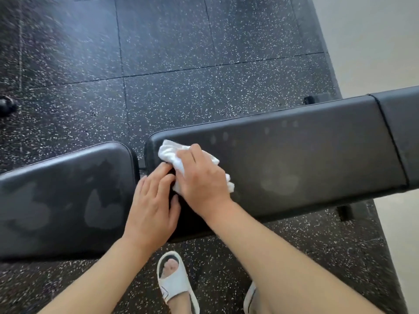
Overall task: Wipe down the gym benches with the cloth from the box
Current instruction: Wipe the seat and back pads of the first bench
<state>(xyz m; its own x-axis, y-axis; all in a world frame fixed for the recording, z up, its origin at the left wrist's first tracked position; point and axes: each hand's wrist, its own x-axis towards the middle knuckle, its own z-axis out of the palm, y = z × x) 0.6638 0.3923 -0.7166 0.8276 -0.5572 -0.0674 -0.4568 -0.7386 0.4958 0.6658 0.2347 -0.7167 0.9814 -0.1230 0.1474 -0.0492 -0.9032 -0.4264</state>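
Head view, looking down. Right hand (201, 177) lies on top of the white cloth (172, 155), fingers curled over it, pressing it onto the long bench pad (294, 164) at that pad's left end. Cloth bunched, its edges showing beyond the hand on the far and right sides. Left hand (154, 200) rests just beside the right, fingers relaxed and spread on the pad's near-left corner, holding nothing; fingertips touching or nearly touching the cloth. Hands close together.

Pad's long axis runs left to right, rising slightly toward the far right. Smudges and dull patches lie to the right of the cloth, so the unwiped stretch likely extends rightward; right hand is the nearer one. Short seat pad (68, 196), left of the gap, also shows blotches. Speckled floor (158, 64) beyond.
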